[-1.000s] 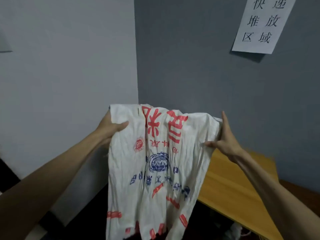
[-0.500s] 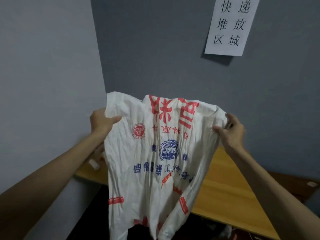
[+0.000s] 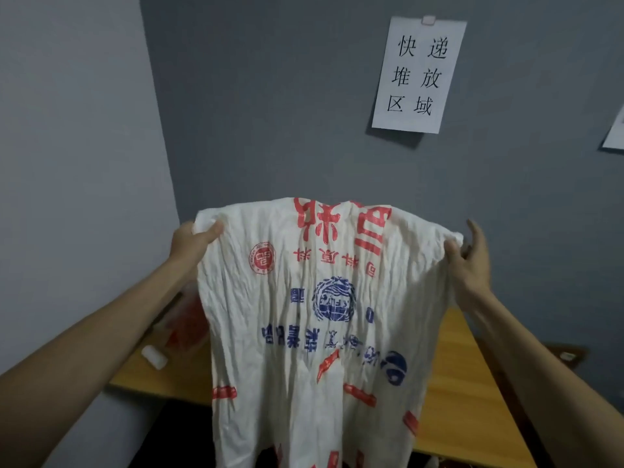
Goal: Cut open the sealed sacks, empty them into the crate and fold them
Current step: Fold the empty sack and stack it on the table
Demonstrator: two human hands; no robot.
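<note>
Far left: light grey wall (image 3: 67, 163), meeting a darker grey wall (image 3: 270, 113) at the corner. My left grip (image 3: 190, 239) is clenched on the top left corner of the crumpled white woven sack with red and blue print (image 3: 304, 332). Thumb is on the near face, fingers hidden behind the fabric.

Under my left forearm, on the light wooden desk (image 3: 182, 374): a small white cylinder (image 3: 154, 357). Just beside it is something red (image 3: 189, 327), too blurred to identify.

The sack hangs limp and flat between both grips, held up in front of the desk. Print is upside down and the lower end runs out of frame at the bottom.

A white paper sign with black characters (image 3: 418, 74) is stuck on the darker wall, above and right of the sack. My right grip (image 3: 469, 261) pinches the top right corner, thumb on the near side, one finger stretched up clear of the fabric.

Right edge: sliver of another white sheet (image 3: 616, 130) on the wall.
</note>
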